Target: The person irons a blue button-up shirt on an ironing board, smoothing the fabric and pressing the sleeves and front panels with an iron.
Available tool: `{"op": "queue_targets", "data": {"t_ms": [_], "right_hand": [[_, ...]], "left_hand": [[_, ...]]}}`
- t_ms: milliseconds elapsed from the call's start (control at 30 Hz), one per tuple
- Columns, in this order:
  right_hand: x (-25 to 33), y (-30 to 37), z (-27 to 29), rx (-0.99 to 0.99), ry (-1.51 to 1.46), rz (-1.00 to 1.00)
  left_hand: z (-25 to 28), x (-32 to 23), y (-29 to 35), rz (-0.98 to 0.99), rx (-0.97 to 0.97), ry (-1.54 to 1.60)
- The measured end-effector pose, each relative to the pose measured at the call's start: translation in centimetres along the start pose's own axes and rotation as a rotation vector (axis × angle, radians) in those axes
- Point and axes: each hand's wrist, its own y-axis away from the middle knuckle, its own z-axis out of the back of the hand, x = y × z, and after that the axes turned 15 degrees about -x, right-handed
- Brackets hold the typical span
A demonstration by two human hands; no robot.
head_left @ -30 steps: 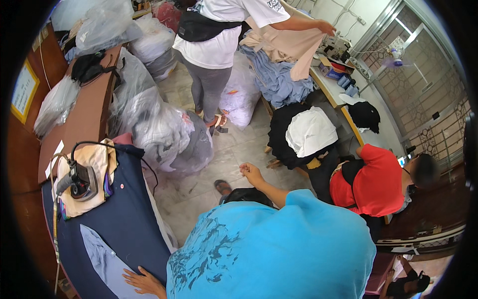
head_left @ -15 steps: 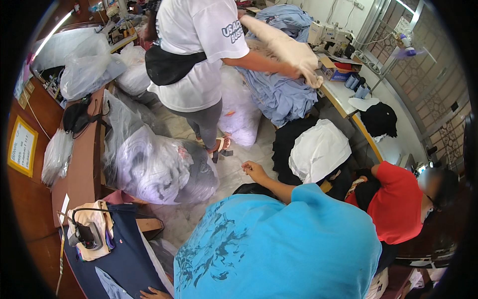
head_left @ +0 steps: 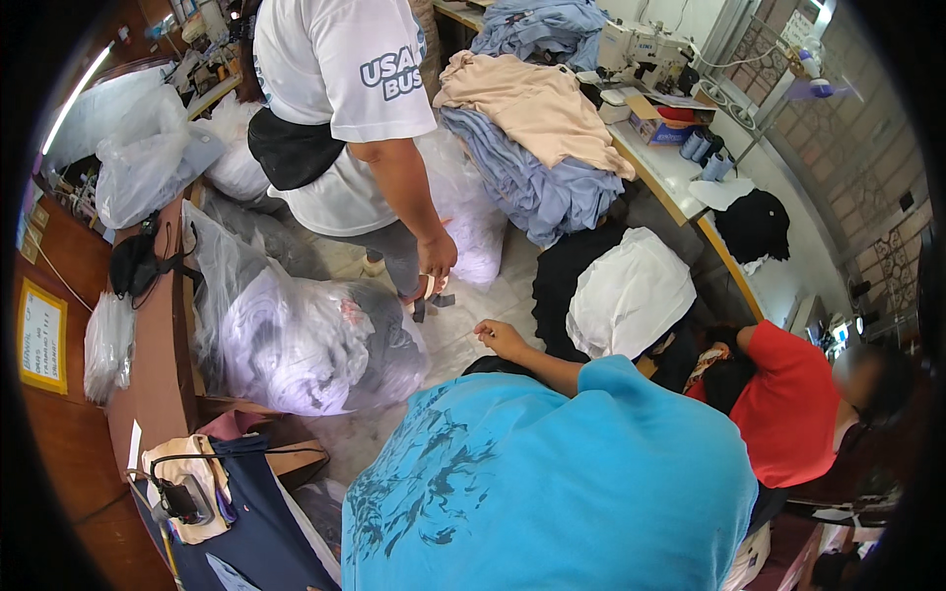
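shirt: turquoise, dark print; table cover: navy; garment: pale blue

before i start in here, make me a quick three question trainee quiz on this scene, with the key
1. True or false: the iron rests on the cream cloth.

2. Multiple choice: which colour of fabric is draped over the piled light blue cloth near the upper middle of the picture?
a) red
b) peach
c) green

3. Fill the gap: in the picture, the person's right hand is to the ___ of the white cloth.

Key:
1. True.
2. b, the peach cloth.
3. Left.
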Motion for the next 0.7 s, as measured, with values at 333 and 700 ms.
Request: {"op": "queue_targets", "data": {"t_ms": [333,700], "right_hand": [[-0.2,-1.5,-1.7,0.186,0.120,0.058],[-0.3,-1.6,-3.0,0.295,0.195,-0.030]], "left_hand": [[0.9,-0.4,-0.6,-0.010,-0.019,0.134],[1.1,-1.0,-1.4,0.092,0.176,0.205]]}}
